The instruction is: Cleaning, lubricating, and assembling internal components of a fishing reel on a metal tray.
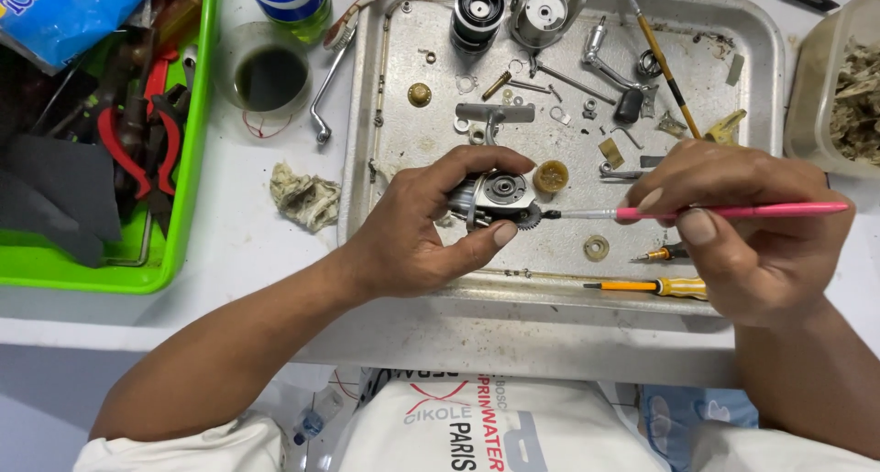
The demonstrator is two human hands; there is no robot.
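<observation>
Holding: two hands are busy over a metal tray (765,60).
Left hand: the left hand (417,225) is curled around a small grey reel body (490,197). The thumb sits under it and the fingers wrap over the top.
Reel body: it is held up just above the middle of the tray. A dark toothed gear (529,217) sticks out on its right side.
Right hand: the right hand (742,225) pinches a thin pink brush (733,212) between thumb and fingers.
Brush tip: the tip touches the gear.
Near edge of tray: two small yellow screwdrivers (660,287) lie there, with a little brass ring (596,247) close by.
Middle of tray: a small yellow tub (551,176) sits just beside the reel body.
Far part of tray: a black spool (478,12), a silver cup-shaped part (545,14), a crank handle (610,73) and many tiny screws and washers.
Left of tray: a crumpled rag (305,197), a glass of dark liquid (269,73) and a green box (188,160) full of pliers.
Far right: a clear tub (816,87) with shredded scraps.
</observation>
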